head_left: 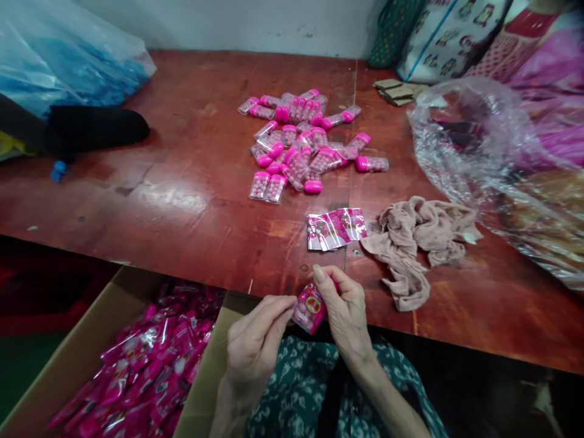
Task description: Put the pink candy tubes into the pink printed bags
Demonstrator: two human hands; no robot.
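A small candy box filled with pink balls, wearing a printed pink wrapper, is held over the table's front edge. My right hand grips its upper right side, thumb on top. At its left edge, the fingertips of my left hand are pinched together on the lower corner. Just beyond my hands lie several flat printed wrappers, partly overlapping. Farther back is a loose pile of clear candy boxes with pink caps.
An open cardboard box of wrapped candy packs stands below left. A crumpled cloth lies right of the wrappers. Clear plastic bags bulge along the right. A bag with blue contents and a black object are at left.
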